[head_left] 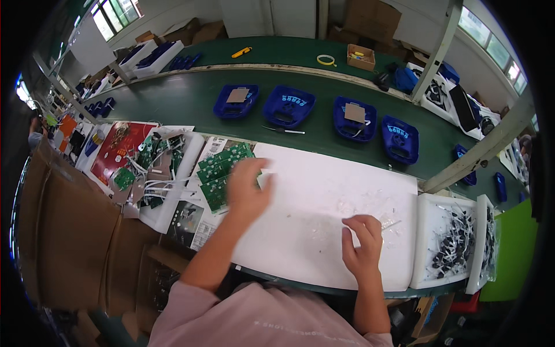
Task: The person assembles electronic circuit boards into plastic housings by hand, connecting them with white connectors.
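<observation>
Grip released in the right hand (363,242); left hand (248,189) too blurred to read

From my remote seat I see the right hand poised over the white sheet (289,248), thumb and fingertips apart, with nothing visible between them. The left hand is at the right-hand edge of the green circuit boards (215,178), which lie close together at the left end of that sheet. Whether it touches them, or has one pinched, I cannot make out (the blur hides its fingertips from me).

That edge worries me most. With the boards packed so closely, I judge that a hurried pull on one could drag its neighbours along and scrape their parts. A pinch across the small components, rather than the rims, might bend something.

On the sheet, small clear bits (345,208) lie scattered just beyond the right hand, and a thin pale strip (391,225) lies beside it. A board set down on them could rock or get scratched. To the right, the white tray (425,254) of tangled black-and-white parts sits near enough that a careless elbow could snag the loose leads. Blue shells (289,107) rest well back on the green worktop (191,95), out of that risk.
</observation>
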Action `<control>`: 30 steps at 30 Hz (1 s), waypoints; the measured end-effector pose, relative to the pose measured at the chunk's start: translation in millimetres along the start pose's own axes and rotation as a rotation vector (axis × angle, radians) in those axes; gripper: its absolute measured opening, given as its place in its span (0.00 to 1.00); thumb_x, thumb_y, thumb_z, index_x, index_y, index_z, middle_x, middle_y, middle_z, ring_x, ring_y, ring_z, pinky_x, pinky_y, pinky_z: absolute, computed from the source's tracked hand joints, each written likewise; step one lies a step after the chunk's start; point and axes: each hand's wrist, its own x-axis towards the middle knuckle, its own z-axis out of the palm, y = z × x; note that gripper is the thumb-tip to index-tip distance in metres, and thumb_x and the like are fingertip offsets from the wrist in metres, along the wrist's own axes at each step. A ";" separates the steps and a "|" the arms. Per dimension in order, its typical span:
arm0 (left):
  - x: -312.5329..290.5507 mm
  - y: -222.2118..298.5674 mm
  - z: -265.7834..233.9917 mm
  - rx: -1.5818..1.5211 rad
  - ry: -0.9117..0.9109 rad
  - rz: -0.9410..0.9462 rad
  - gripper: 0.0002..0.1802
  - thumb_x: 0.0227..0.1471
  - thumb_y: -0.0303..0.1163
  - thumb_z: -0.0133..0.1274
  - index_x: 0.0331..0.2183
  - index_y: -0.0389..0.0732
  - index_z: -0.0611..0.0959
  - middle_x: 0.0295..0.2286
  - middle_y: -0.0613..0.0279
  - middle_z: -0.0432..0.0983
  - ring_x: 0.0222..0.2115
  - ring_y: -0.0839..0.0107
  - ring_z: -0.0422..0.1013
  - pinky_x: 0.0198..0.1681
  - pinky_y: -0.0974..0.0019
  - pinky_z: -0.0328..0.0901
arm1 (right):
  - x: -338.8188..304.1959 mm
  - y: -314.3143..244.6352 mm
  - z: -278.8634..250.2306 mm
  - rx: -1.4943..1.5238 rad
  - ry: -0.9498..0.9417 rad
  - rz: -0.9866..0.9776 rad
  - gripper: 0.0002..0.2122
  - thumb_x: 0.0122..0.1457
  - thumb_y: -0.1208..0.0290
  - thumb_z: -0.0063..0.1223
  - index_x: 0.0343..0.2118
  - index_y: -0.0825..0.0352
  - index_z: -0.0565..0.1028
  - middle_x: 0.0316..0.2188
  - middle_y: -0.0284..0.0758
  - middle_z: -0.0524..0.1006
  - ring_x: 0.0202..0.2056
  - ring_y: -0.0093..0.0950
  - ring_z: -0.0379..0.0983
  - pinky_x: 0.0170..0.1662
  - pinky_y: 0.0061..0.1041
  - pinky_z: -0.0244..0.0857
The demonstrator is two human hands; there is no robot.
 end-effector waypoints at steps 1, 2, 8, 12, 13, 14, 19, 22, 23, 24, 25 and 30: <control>-8.6 -22.4 -28.9 0.161 -0.006 -0.010 0.20 0.45 0.27 0.63 0.43 0.40 0.81 0.38 0.55 0.77 0.41 0.55 0.73 0.45 0.55 0.66 | 10.8 2.3 10.7 0.026 -0.032 -0.036 0.10 0.48 0.84 0.59 0.35 0.65 0.79 0.32 0.37 0.76 0.37 0.38 0.73 0.42 0.35 0.63; -15.0 -37.8 -41.6 0.307 -0.018 -0.020 0.21 0.46 0.28 0.63 0.45 0.39 0.80 0.40 0.55 0.76 0.44 0.55 0.71 0.48 0.54 0.63 | 26.2 9.1 22.0 0.037 -0.065 -0.066 0.09 0.48 0.84 0.58 0.33 0.66 0.79 0.30 0.38 0.76 0.36 0.39 0.73 0.41 0.35 0.63; -26.5 -53.9 -49.3 0.475 -0.131 0.061 0.24 0.44 0.34 0.65 0.45 0.41 0.80 0.41 0.59 0.72 0.48 0.57 0.65 0.53 0.49 0.52 | 166.5 59.9 158.5 -0.055 -0.215 -0.075 0.06 0.54 0.73 0.57 0.34 0.64 0.81 0.33 0.40 0.77 0.39 0.43 0.75 0.41 0.41 0.68; -36.7 -50.0 -43.6 0.360 -0.119 0.036 0.21 0.44 0.31 0.64 0.42 0.41 0.81 0.38 0.59 0.71 0.45 0.59 0.67 0.50 0.51 0.53 | 188.9 75.1 236.1 -0.252 -0.339 -0.116 0.10 0.55 0.67 0.56 0.38 0.61 0.83 0.35 0.40 0.79 0.40 0.42 0.77 0.44 0.41 0.72; -40.3 -47.0 -46.0 0.314 -0.111 0.040 0.20 0.44 0.31 0.64 0.42 0.41 0.81 0.37 0.59 0.70 0.43 0.59 0.67 0.49 0.53 0.53 | 186.3 69.5 248.6 -0.259 -0.351 -0.168 0.09 0.57 0.65 0.56 0.37 0.59 0.83 0.35 0.40 0.79 0.40 0.42 0.78 0.44 0.42 0.73; -42.7 -43.4 -48.9 0.268 -0.105 0.044 0.19 0.44 0.30 0.63 0.41 0.41 0.81 0.36 0.59 0.70 0.41 0.59 0.68 0.48 0.54 0.54 | 191.3 66.2 261.0 -0.258 -0.355 -0.181 0.09 0.57 0.65 0.56 0.37 0.59 0.83 0.35 0.40 0.79 0.40 0.42 0.78 0.44 0.42 0.73; -47.2 -16.9 -69.5 0.142 -0.091 -0.032 0.14 0.42 0.28 0.64 0.35 0.42 0.82 0.35 0.61 0.73 0.35 0.60 0.70 0.40 0.58 0.57 | 205.4 47.6 292.1 -0.526 -0.598 -0.059 0.07 0.57 0.69 0.52 0.31 0.63 0.81 0.35 0.43 0.80 0.35 0.43 0.81 0.37 0.45 0.74; -40.7 -11.1 -75.9 0.000 -0.117 -0.053 0.14 0.42 0.30 0.65 0.34 0.43 0.82 0.32 0.62 0.76 0.32 0.61 0.72 0.39 0.59 0.57 | 207.5 41.8 291.1 -0.503 -0.497 -0.256 0.06 0.56 0.72 0.51 0.31 0.65 0.80 0.34 0.43 0.79 0.38 0.42 0.80 0.37 0.43 0.75; -38.6 -12.3 -72.4 -0.007 -0.126 -0.059 0.14 0.42 0.30 0.65 0.34 0.43 0.82 0.32 0.62 0.76 0.32 0.61 0.72 0.39 0.59 0.57 | 204.4 41.6 284.4 -0.414 -0.361 -0.320 0.05 0.54 0.74 0.52 0.31 0.66 0.78 0.33 0.42 0.79 0.38 0.41 0.79 0.38 0.39 0.74; -37.3 -12.8 -70.0 -0.080 -0.125 -0.073 0.14 0.43 0.31 0.66 0.34 0.42 0.82 0.31 0.62 0.77 0.31 0.60 0.72 0.39 0.59 0.57 | 203.2 35.5 274.4 -0.414 -0.368 -0.315 0.05 0.54 0.74 0.52 0.31 0.66 0.78 0.33 0.42 0.79 0.38 0.41 0.79 0.38 0.39 0.74; -36.5 -13.4 -65.9 -0.157 -0.127 -0.083 0.14 0.43 0.32 0.67 0.33 0.42 0.82 0.29 0.63 0.78 0.29 0.60 0.72 0.38 0.59 0.57 | 202.7 31.5 262.3 -0.224 -0.243 -0.383 0.04 0.57 0.74 0.52 0.32 0.67 0.76 0.32 0.40 0.78 0.37 0.38 0.78 0.39 0.36 0.73; -26.5 -2.9 -39.5 -0.261 -0.271 -0.213 0.11 0.44 0.34 0.68 0.29 0.43 0.82 0.26 0.64 0.78 0.28 0.62 0.71 0.38 0.60 0.58 | 164.8 10.6 146.9 0.747 -0.254 0.220 0.04 0.67 0.72 0.49 0.37 0.67 0.70 0.29 0.32 0.76 0.32 0.23 0.73 0.41 0.27 0.69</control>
